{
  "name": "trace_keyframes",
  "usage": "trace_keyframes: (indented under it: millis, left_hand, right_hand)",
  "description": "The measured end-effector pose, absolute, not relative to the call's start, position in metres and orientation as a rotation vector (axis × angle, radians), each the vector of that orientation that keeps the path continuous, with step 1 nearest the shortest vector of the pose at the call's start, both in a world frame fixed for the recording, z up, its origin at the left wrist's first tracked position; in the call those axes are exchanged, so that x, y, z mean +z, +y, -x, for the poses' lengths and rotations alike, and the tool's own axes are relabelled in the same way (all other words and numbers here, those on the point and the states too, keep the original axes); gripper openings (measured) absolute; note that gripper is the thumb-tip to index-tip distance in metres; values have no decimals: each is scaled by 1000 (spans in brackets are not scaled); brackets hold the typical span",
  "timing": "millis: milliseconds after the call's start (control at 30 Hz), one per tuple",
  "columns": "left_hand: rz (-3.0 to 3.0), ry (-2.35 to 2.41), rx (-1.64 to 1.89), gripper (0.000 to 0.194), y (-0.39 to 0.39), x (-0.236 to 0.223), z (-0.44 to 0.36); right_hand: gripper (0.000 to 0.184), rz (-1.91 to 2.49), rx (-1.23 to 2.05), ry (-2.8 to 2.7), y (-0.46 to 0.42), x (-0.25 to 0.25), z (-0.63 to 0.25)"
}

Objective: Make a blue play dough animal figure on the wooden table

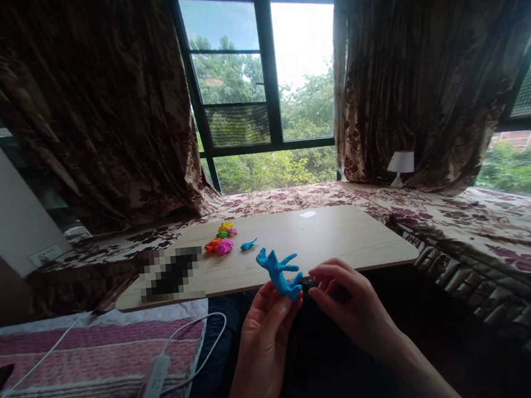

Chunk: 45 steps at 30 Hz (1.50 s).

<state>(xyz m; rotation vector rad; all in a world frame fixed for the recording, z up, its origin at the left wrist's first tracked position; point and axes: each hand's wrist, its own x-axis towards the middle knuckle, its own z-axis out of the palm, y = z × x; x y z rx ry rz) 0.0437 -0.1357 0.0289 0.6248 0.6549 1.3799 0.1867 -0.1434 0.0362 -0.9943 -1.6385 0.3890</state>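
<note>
Between the thumb and fingers of my left hand (264,335) is a blue modelling clay animal figure (278,275), gripped at its lower end. It is tilted, with its head at the upper left and its thin legs sticking out to the right. Just right of the figure is my right hand (351,300), its fingers bent and a gap between thumb and index finger; nothing shows in it. A small blue clay piece (249,244) lies on the table beyond. Left of that sit lumps of magenta clay (224,246), orange clay (212,246), green clay (222,234) and yellow clay (226,226).
The pale wooden table (343,235) spans the middle, with a blurred dark patch (172,274) at its left. A power strip (149,389) with white cables rests on a striped quilt (75,364). A small lamp (400,163) stands on the window ledge.
</note>
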Motion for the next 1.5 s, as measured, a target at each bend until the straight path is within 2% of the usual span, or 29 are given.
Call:
trace_keyframes:
  millis: [367, 533, 633, 700, 733, 833, 967, 1067, 1200, 1300, 1400, 1500]
  left_hand:
    - [-722, 646, 1366, 30, -140, 31, -47]
    - [-1023, 778, 1336, 31, -132, 30, -31]
    - [-1473, 1133, 1437, 36, -94, 28, 17]
    - [-1860, 1754, 1503, 36, -59, 26, 63]
    - [-1859, 1900, 1491, 37, -42, 26, 87]
    - [-1809, 2118, 1430, 32, -3, 22, 140]
    - [-1783, 2208, 1315, 17, 17, 16, 162]
    - [-1752, 2179, 1335, 18, 12, 17, 157]
    - [-1734, 1953, 1429, 33, -26, 16, 116]
    - [-1721, 1608, 1363, 34, -77, 11, 57]
    - [-1230, 944, 1153, 38, -124, 14, 1]
    - [-1046, 736, 1140, 38, -151, 25, -30]
  right_hand:
    - [16, 966, 483, -1684, -140, 31, -174]
    - [11, 921, 570, -1589, -137, 26, -173]
    - [11, 913, 628, -1514, -134, 24, -174]
    - [11, 910, 662, -1486, -133, 22, -175]
    - [11, 909, 675, -1480, -132, 21, -175]
    - [11, 916, 695, -1478, -131, 17, -176]
    - [12, 946, 695, -1486, -131, 14, -177]
    - [12, 958, 687, -1495, -130, 15, -178]
    - [11, 956, 678, -1482, -130, 17, -177]
    - [10, 941, 668, -1491, -131, 20, -176]
    - [10, 915, 639, -1526, -133, 21, -173]
    - [10, 894, 648, -1553, -135, 21, -168]
